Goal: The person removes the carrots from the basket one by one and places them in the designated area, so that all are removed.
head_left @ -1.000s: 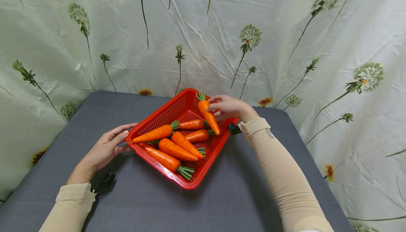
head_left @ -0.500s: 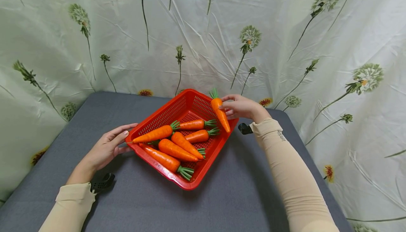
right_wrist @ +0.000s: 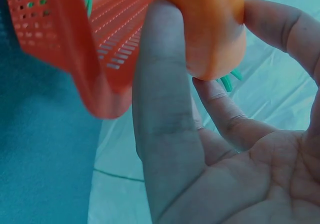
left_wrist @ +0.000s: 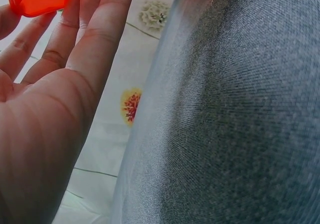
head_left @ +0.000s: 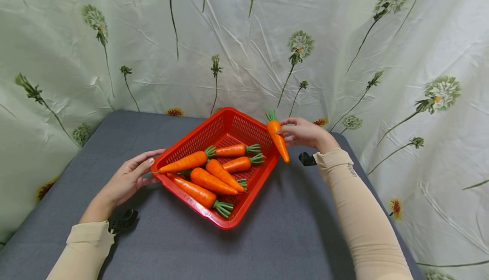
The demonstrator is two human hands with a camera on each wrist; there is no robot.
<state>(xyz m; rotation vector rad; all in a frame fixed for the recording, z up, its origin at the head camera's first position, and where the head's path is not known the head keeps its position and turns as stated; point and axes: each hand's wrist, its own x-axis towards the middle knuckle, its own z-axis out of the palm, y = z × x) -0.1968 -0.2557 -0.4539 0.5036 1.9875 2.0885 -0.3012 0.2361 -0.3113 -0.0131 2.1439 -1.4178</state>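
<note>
A red plastic basket [head_left: 244, 210] with slotted sides holds several orange carrots [head_left: 214, 180] with green tops. At its left corner my left hand [head_left: 130, 178] grips the rim, thumb on top and fingers beneath; in the left wrist view those fingers [left_wrist: 95, 39] reach under the red edge. My right hand [head_left: 303, 133] pinches one carrot [head_left: 277, 137] between thumb and fingertips, over the basket's right rim, green top pointing away and tip toward me. Close up in the right wrist view, the thumb [right_wrist: 165, 84] presses this carrot's thick end [right_wrist: 215, 34], with fingertips on its other side.
A grey cloth-covered table [head_left: 183, 246] lies under the basket. Behind it hangs a pale curtain [head_left: 244, 38] printed with dandelions. Black wrist devices [head_left: 124, 220] stick out below both sleeves.
My right hand has carried its carrot rightward, from above the basket's inside out past the right rim. The left hand and the basket have stayed in place.
</note>
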